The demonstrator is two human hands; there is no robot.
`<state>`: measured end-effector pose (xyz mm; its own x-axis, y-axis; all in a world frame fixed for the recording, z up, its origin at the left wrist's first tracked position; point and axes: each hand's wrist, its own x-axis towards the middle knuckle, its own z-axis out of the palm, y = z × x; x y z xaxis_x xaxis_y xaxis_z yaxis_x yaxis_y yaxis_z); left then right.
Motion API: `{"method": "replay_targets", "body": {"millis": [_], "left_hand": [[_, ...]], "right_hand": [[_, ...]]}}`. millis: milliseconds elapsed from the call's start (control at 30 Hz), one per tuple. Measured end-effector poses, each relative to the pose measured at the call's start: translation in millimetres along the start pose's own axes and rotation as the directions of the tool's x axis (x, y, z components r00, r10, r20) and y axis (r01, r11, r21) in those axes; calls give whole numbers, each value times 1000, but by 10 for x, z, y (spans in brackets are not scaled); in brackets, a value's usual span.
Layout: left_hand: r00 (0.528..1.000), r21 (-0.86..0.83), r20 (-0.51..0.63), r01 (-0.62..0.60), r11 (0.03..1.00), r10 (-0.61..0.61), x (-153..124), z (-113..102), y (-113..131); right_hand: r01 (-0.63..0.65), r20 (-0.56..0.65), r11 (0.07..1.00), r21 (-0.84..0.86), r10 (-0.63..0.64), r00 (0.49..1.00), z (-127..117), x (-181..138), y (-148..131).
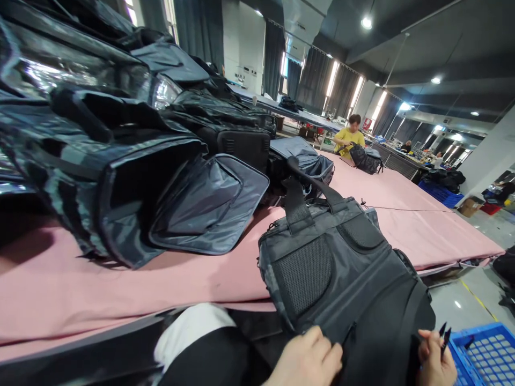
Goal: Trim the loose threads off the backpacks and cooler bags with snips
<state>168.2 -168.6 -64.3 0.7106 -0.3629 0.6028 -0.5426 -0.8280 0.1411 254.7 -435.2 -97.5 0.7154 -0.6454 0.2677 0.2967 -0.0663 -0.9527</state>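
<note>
A black backpack [362, 279] with mesh pads and webbing straps lies in front of me, its top on the pink-covered table and its lower part towards my body. My left hand [309, 358] has its fingers curled on the near side of the backpack, gripping the fabric. Beside the backpack's right edge, my right hand [436, 360] is closed around small black thread snips [444, 336]. Their two pointed tips stick up, slightly apart. The handles are hidden in the palm.
Camouflage bags [84, 166] with open flaps and silvery linings are heaped at the left of the pink table [225, 276]. A blue plastic crate [483, 351] stands at lower right. Across the table, a person in yellow [349, 140] handles another dark backpack [366, 159].
</note>
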Motion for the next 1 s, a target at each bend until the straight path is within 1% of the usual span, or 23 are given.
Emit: {"method": "replay_targets", "body": {"millis": [33, 67, 133, 167, 233, 267, 333, 400, 467, 533, 667, 733, 767, 800, 833, 900, 933, 967, 1000], "left_hand": [[1000, -31, 9, 17, 999, -17, 122, -95, -139], [998, -63, 0, 61, 996, -61, 257, -174, -302], [990, -140, -59, 121, 983, -131, 543, -267, -670], [974, -155, -87, 194, 969, -209, 680, -281, -856], [926, -164, -89, 349, 923, -366, 919, -264, -1176], [905, -162, -74, 404, 900, -420, 1013, -243, -1294], [879, -134, -33, 468, 873, -476, 1146, -201, -1430], [869, -95, -3, 492, 865, -495, 1218, -170, -1455], [856, -50, 7, 516, 855, -516, 1256, -150, -1424], [854, 5, 16, 520, 854, -520, 1288, -129, -1387], [890, 130, 58, 442, 888, -451, 1363, -66, -1370], [903, 143, 77, 409, 901, -422, 1388, -44, -1391], [903, 106, 74, 414, 904, -422, 1394, -41, -1407], [896, 31, 61, 439, 898, -440, 1395, -43, -1427], [877, -75, 35, 481, 873, -480, 1392, -50, -1449], [805, -316, -17, 558, 767, -593, 1381, -71, -1491], [771, -410, -27, 572, 710, -636, 1375, -81, -1507], [751, -472, -27, 572, 671, -660, 1369, -87, -1518], [747, -504, -22, 565, 653, -664, 1364, -89, -1525]], "right_hand": [[5, -16, 1000, -18, -5, 1000, -6, -22, 42], [9, -29, 1000, -21, -10, 1000, -16, -44, 86], [12, -40, 1000, 6, -12, 999, -51, -76, 177], [10, -34, 1000, 25, -10, 999, -73, -86, 221], [9, -24, 999, 41, -8, 1000, -118, -99, 301], [12, -27, 999, 34, -11, 1000, -138, -102, 332], [18, -29, 1000, 1, -18, 999, -168, -107, 371], [24, -16, 999, -44, -25, 1000, -182, -113, 376], [21, 0, 997, -78, -21, 1000, -182, -122, 359], [15, -9, 996, -89, -16, 1000, -173, -137, 335], [-20, -35, 999, -39, 19, 999, -148, -167, 306], [-33, -35, 999, -11, 33, 999, -141, -173, 298], [-33, -37, 999, -2, 32, 999, -138, -173, 293], [-31, -40, 1000, 2, 31, 999, -136, -172, 286], [-28, -43, 1000, 3, 28, 999, -133, -169, 276], [-32, -40, 999, 14, 32, 999, -126, -162, 254], [-38, -35, 999, 21, 39, 999, -122, -159, 243], [-42, -29, 999, 27, 43, 999, -119, -157, 235], [-43, -22, 999, 32, 44, 999, -117, -155, 229]]}}
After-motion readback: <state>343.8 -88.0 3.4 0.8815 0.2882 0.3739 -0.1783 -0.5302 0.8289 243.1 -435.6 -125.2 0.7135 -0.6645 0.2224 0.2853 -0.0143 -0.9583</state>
